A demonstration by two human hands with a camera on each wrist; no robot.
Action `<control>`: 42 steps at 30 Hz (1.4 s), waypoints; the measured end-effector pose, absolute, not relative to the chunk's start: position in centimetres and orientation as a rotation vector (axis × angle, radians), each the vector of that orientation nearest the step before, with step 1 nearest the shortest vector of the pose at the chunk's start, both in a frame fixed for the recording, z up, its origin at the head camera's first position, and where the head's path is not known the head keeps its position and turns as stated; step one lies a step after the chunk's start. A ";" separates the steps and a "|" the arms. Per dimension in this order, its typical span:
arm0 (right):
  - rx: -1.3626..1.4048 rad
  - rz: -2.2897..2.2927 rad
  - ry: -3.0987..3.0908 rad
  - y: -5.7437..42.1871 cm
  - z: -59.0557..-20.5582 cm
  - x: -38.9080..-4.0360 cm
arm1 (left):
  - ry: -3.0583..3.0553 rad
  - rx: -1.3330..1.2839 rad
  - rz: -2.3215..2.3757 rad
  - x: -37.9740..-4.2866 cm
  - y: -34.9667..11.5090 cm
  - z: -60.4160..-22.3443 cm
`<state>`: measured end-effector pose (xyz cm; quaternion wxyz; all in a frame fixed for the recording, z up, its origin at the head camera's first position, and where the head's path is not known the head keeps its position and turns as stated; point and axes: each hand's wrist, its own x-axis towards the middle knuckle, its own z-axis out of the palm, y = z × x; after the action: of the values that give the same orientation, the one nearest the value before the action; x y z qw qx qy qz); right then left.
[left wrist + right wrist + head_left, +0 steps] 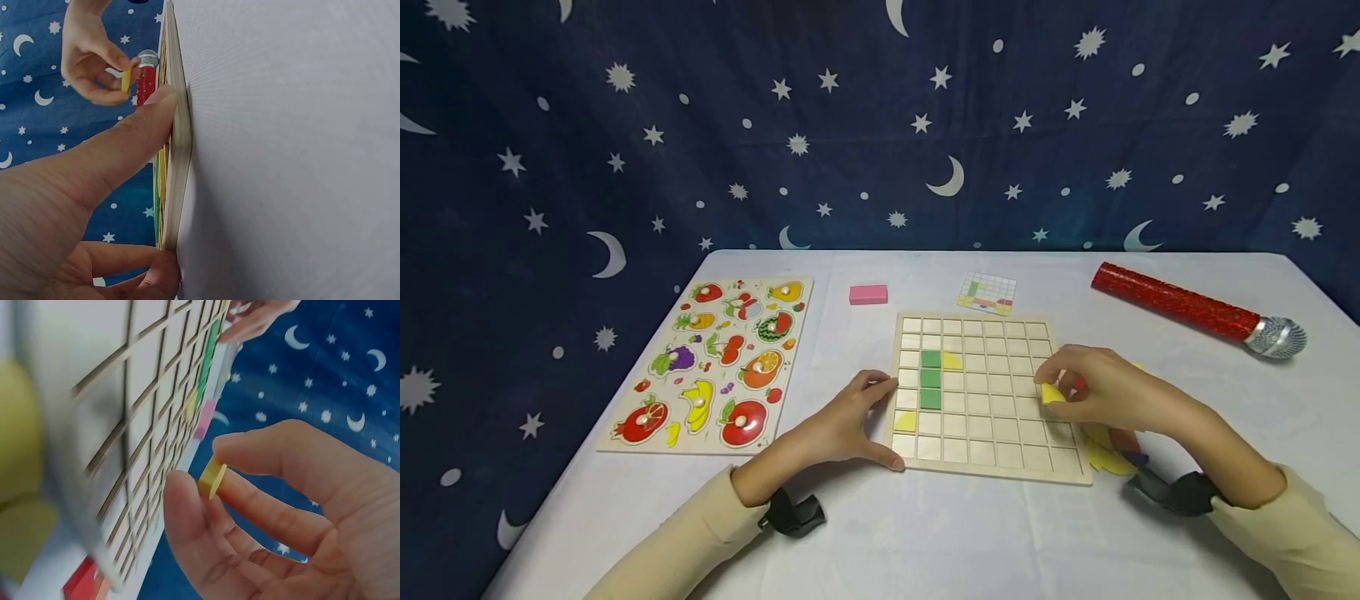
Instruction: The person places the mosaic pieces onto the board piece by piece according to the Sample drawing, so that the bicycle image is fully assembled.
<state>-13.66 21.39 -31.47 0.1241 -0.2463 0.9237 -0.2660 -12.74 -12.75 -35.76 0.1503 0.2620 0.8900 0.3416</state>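
Observation:
A wooden grid board (pixel 977 429) lies on the table. Several green square tiles (pixel 930 378) form a column on it, with a yellow quarter-round tile (pixel 952 361) beside the top one and another at the left edge. My left hand (pixel 850 421) rests against the board's left side, thumb at the near corner and fingertips farther up the edge. Over the board's right edge, my right hand (pixel 1101 387) pinches a yellow tile (pixel 213 478) between thumb and fingertips. Under that hand lies a pile of loose tiles (pixel 1108 458), yellow, red and blue, partly hidden.
To the left is a fruit puzzle board (pixel 703 367). A pink block (pixel 868 295) and a small printed grid card (pixel 987 292) lie beyond the grid board. A red glittery microphone (pixel 1195 308) lies at the back right, before a dark starry cloth (pixel 880 125).

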 end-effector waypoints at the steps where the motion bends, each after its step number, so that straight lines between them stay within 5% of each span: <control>1: -0.722 -0.788 2.682 21.0 -31.4 -13.7 | 2.557 0.752 0.981 -12.7 -12.8 -35.8; 42: -0.955 -0.834 2.540 10.4 -34.3 -13.3 | 2.561 0.755 0.977 -12.7 -12.9 -35.7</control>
<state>-13.25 10.37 -34.30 0.1508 -0.3324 0.8845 -0.2905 -12.68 -12.85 -35.67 0.1486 0.2627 0.8908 0.3398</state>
